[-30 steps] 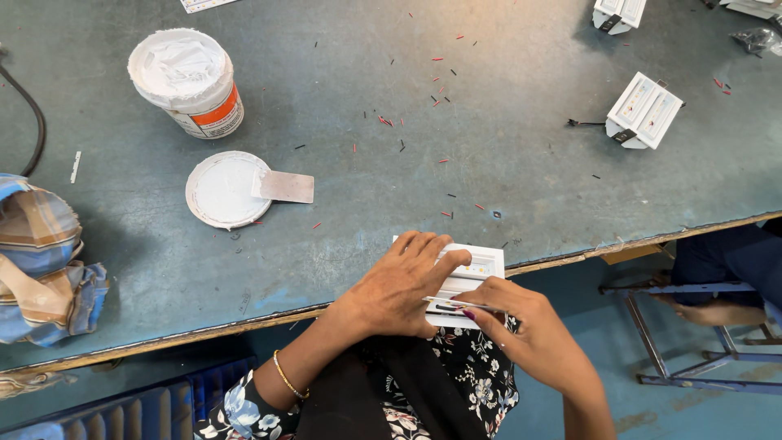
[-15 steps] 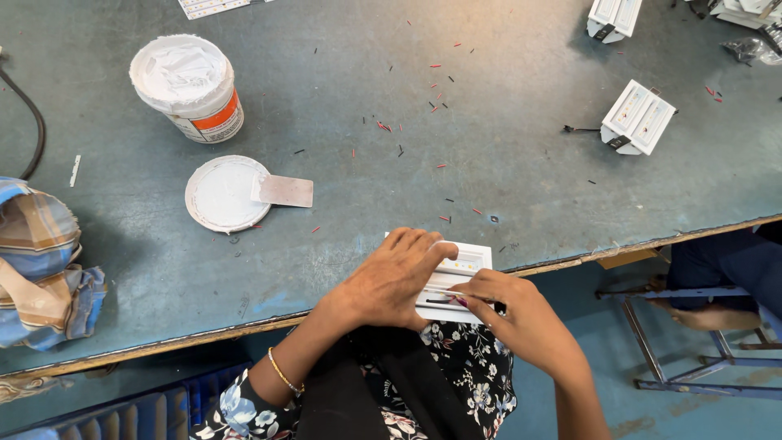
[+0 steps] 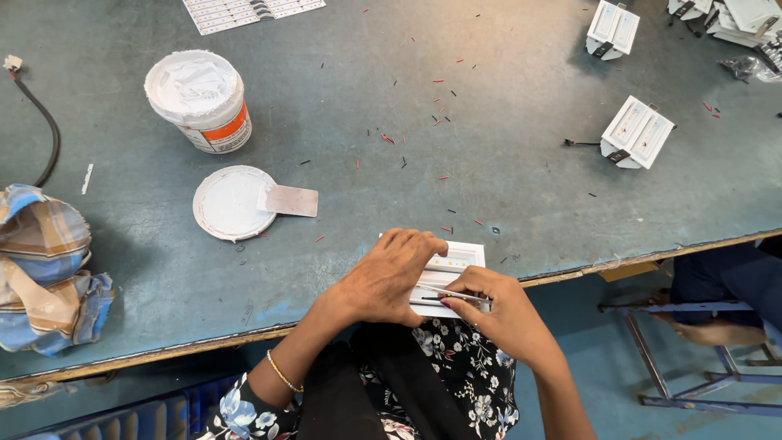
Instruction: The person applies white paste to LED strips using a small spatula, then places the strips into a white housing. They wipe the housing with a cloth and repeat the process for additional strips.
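At the far left edge of the counter (image 3: 489, 163) a bundle of checked cloth (image 3: 41, 269) lies in a heap, with a dark cable (image 3: 45, 130) curving above it. Next comes a white tub (image 3: 199, 99) with an orange band, full of pale paste, and just in front of it its round lid (image 3: 230, 202) lying flat with a small flat scraper (image 3: 289, 200) resting on its rim. Bits of red and black wire trimmings (image 3: 440, 106) are scattered over the middle.

At the near edge sits the white light fitting (image 3: 456, 259), partly overhanging toward the person's lap. The left hand (image 3: 383, 277) lies flat over it, fingers spread, pressing it down. The right hand (image 3: 497, 305) pinches a thin metal tool, tweezers (image 3: 452, 295) by the look of it, its tip laid across the fitting's face.

The fitting looks light, stiff and hollow, likely thin plastic or sheet metal; I'd hold it by the outer frame, keeping off the small yellow emitters inside, which seem delicate.

Further right, two more white fittings (image 3: 637, 133) rest well apart from the hands.
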The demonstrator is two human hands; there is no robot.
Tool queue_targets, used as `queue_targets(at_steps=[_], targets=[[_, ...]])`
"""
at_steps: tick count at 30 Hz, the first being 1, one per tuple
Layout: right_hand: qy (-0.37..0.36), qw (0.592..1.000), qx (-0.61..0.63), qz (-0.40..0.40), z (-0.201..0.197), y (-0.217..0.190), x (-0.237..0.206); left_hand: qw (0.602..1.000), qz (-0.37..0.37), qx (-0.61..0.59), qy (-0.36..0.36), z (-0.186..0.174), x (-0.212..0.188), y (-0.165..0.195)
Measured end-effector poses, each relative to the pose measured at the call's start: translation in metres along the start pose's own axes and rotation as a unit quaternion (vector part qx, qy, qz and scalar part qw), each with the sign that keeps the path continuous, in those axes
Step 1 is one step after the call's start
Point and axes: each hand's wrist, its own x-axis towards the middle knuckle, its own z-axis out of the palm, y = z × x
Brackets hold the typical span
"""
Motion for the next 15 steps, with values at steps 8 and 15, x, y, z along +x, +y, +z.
queue_targets(at_steps=[8,15], targets=[[0.019,0.999,0.049,0.005,0.015,0.016,0.003,1.0,-0.021,-0.018,-0.014,0.001,-0.004,-0.007],[0.038,0.996,0.08,0.004,0.025,0.031,0.008,0.998,-0.042,-0.021,-0.04,0.009,-0.003,-0.025]])
